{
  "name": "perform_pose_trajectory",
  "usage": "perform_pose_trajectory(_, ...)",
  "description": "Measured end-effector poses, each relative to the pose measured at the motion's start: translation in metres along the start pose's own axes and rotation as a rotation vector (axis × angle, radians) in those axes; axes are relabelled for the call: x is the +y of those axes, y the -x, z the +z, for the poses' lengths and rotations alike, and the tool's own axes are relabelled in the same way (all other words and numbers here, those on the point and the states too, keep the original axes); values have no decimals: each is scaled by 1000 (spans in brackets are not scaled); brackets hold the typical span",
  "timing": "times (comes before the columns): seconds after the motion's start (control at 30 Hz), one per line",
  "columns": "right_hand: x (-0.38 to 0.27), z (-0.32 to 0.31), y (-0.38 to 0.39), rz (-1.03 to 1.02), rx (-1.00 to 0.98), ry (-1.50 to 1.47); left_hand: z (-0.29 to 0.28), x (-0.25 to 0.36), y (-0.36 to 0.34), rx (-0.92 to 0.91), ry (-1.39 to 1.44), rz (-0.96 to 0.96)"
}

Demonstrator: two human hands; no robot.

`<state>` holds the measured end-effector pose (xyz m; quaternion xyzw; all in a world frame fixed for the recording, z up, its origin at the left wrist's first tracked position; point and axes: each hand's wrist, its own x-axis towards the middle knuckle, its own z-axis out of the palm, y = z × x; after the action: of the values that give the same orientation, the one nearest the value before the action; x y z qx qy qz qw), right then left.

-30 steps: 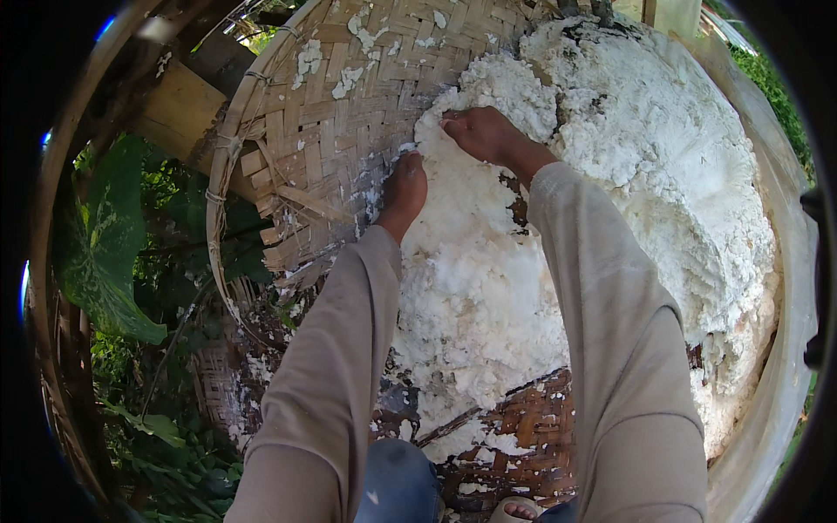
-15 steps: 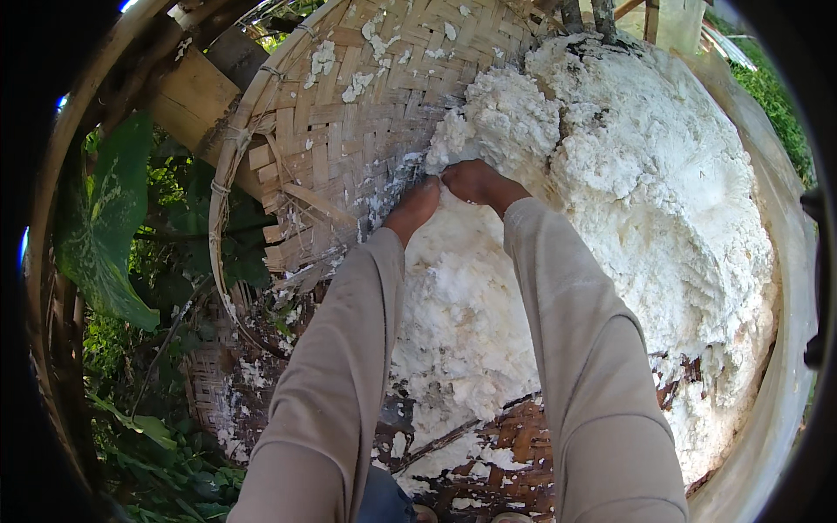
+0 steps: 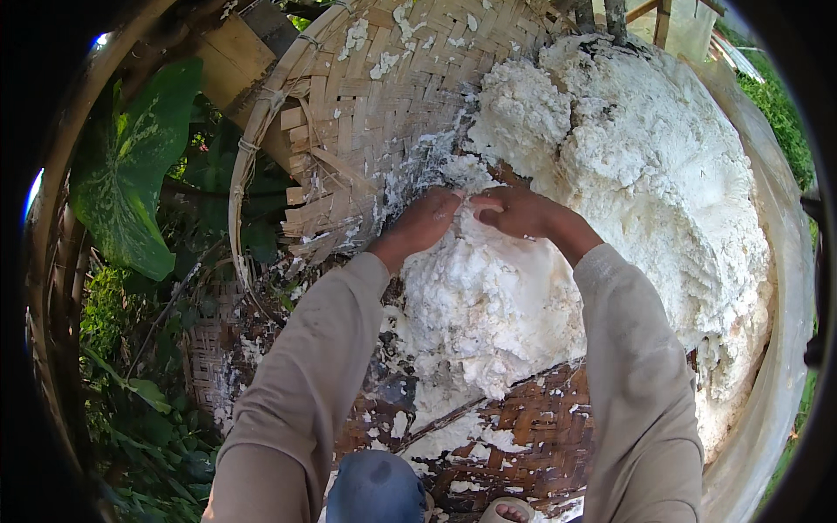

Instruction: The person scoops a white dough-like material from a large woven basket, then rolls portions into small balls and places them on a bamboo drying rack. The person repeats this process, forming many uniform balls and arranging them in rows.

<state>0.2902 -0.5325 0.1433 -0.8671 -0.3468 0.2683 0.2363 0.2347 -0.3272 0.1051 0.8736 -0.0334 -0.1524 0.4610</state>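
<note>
A lump of white, damp, crumbly pulp [image 3: 488, 305] lies in front of me. Both my hands cup its far end, fingers curled over it and fingertips partly buried or hidden. My left hand [image 3: 425, 223] grips the left side, beside a woven bamboo basket [image 3: 349, 113]. Close to it, my right hand [image 3: 527, 214] holds the right side, its thumb and fingers bent into the pulp. Just beyond the hands a small brown gap parts the lump from a much larger heap of the same pulp [image 3: 654, 166] at the right.
Brown woven matting [image 3: 540, 427], flecked with pulp, lies under the lump. Clear plastic sheeting [image 3: 780, 261] edges the heap. Wooden posts [image 3: 615, 19] stand at the back, and a large green leaf [image 3: 131, 174] hangs at left. My knee [image 3: 375, 488] shows below.
My hands have come nearer and moved a little apart, drawing the lump toward me. A brown gap has opened between it and the large heap. My knee has come into view.
</note>
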Motion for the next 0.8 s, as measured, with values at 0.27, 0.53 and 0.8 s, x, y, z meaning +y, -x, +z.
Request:
perform_pose_trajectory(0.27, 47, 45, 12, -30, 426, -64, 8, -32, -30, 35, 23, -71)
perform_pose_trajectory(0.53, 127, 68, 13, 97, 481, -883, 2, -54, -67, 4, 351, -286)
perform_pose_trajectory(0.8, 44, 70, 62, 226, 347, -568, 23, -15, 9, -72, 483, -193)
